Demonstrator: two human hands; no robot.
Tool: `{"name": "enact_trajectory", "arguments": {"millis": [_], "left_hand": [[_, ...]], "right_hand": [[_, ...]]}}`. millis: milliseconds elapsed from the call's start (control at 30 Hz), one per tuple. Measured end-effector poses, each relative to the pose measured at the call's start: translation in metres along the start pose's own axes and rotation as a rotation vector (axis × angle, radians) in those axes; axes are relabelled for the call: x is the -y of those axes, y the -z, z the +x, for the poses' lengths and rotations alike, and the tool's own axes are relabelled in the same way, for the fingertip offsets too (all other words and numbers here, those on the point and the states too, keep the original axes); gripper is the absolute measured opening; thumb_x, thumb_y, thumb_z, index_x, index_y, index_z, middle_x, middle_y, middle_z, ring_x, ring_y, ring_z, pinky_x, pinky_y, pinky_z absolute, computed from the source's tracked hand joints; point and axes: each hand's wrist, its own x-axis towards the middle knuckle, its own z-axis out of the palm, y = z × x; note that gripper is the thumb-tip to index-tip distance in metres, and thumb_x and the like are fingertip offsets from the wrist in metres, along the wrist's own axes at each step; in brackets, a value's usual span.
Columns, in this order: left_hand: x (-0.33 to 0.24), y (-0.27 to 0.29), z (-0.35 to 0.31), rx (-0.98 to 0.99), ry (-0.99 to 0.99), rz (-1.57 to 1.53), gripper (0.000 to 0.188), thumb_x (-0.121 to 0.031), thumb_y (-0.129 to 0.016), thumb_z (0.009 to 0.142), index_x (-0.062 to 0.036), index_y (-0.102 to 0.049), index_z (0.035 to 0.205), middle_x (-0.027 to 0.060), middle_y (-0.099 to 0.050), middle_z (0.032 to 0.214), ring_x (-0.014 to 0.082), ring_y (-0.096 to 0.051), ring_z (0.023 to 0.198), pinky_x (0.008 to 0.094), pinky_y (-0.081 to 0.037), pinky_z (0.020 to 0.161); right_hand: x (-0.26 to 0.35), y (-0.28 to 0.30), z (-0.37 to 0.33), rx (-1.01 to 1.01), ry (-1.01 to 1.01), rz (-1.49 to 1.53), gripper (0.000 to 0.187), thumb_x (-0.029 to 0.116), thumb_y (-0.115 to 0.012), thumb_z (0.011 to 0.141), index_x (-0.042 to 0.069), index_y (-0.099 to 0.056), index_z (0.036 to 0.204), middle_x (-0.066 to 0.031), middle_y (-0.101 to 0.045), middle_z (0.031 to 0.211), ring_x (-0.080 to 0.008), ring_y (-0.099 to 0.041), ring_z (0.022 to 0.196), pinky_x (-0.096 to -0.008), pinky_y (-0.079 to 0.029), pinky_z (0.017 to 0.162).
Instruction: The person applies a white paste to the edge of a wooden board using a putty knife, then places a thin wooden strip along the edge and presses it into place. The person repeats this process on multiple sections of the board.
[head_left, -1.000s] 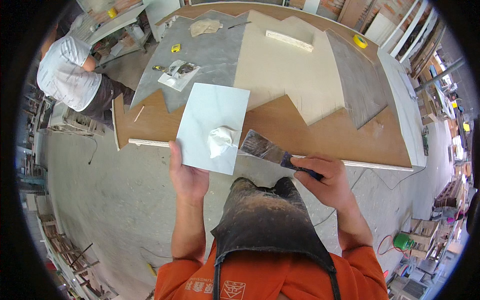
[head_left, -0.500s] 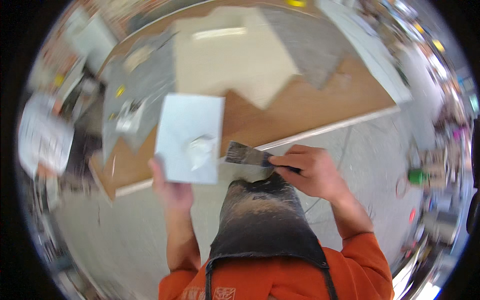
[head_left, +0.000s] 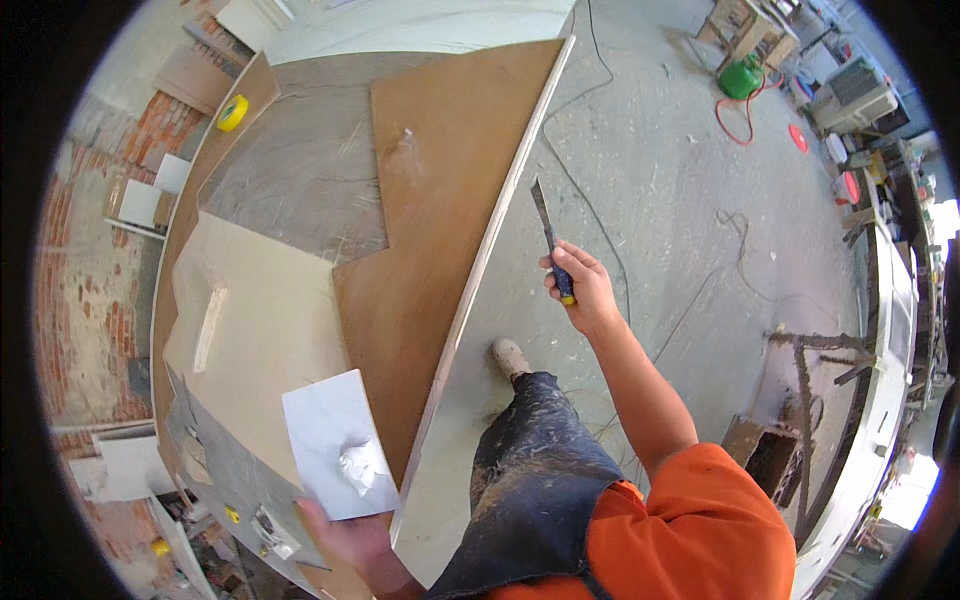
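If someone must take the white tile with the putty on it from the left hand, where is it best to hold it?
Best at the bare far corners of the white tile, from underneath, as the left hand does at the near edge. The lump of white putty sits on top near that edge, so fingers should probably stay off the upper face there.

The scraper (head_left: 553, 240) has a blue handle with a yellow end and a dark grey blade; the tile (head_left: 336, 443) is pale grey-white with a white lump of putty (head_left: 358, 466) on it. The table (head_left: 440, 210) is brown plywood with a pale edge — on it lie a cream panel (head_left: 270, 330) and a streaked grey one (head_left: 300, 180), plus a yellow tape roll (head_left: 232, 112). The sleeve (head_left: 700, 530) is orange — the apron (head_left: 540, 480) dark, mud-spattered.
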Motion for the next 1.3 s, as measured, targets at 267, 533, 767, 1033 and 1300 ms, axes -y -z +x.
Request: {"name": "enact_trajectory", "arguments": {"millis": [267,533,767,1033,1300], "left_hand": [[0.029,-0.064,0.037,-0.001,0.027,0.195,0.070,-0.055,-0.040,0.104,-0.0020,-0.039,0.150,0.0131,-0.046,0.149,0.0305,-0.044,0.137,0.0470,-0.034,0.115],[0.034,-0.092,0.051,-0.060,0.032,0.194,0.065,-0.051,-0.040,0.106,-0.0014,-0.041,0.149,0.0144,-0.049,0.147,0.0310,-0.049,0.133,0.0482,-0.038,0.112],[0.031,-0.088,0.055,-0.029,0.020,0.253,0.071,-0.055,-0.040,0.104,-0.0005,-0.037,0.150,0.0139,-0.044,0.149,0.0308,-0.043,0.137,0.0460,-0.032,0.115],[0.020,-0.075,0.048,-0.010,0.024,0.265,0.073,-0.055,-0.044,0.103,0.0002,-0.036,0.150,0.0140,-0.044,0.150,0.0308,-0.042,0.138,0.0462,-0.031,0.116],[-0.001,-0.025,0.039,0.044,0.032,0.224,0.075,-0.056,-0.046,0.102,-0.0009,-0.036,0.151,0.0137,-0.044,0.150,0.0310,-0.042,0.138,0.0462,-0.031,0.116]], "right_hand": [[-0.052,-0.006,0.058,-0.140,-0.091,0.075,0.038,0.017,-0.066,0.096,0.003,-0.061,0.132,-0.0043,-0.068,0.097,-0.0120,-0.062,0.074,-0.0261,-0.048,0.061],[-0.069,-0.019,0.072,-0.217,-0.086,0.027,0.041,0.014,-0.066,0.095,0.004,-0.061,0.134,-0.0006,-0.065,0.095,-0.0103,-0.060,0.075,-0.0254,-0.047,0.063],[-0.090,-0.026,0.068,-0.302,-0.080,-0.042,0.041,0.013,-0.068,0.094,0.004,-0.061,0.134,-0.0008,-0.065,0.096,-0.0101,-0.060,0.075,-0.0245,-0.046,0.060],[-0.103,-0.027,0.047,-0.363,-0.088,-0.070,0.043,0.012,-0.069,0.094,0.005,-0.061,0.135,0.0015,-0.062,0.092,-0.0090,-0.058,0.075,-0.0244,-0.045,0.062],[-0.116,-0.017,0.033,-0.452,-0.022,-0.055,0.045,0.011,-0.070,0.092,0.001,-0.061,0.134,-0.0012,-0.064,0.092,-0.0103,-0.059,0.072,-0.0254,-0.046,0.060]]}}
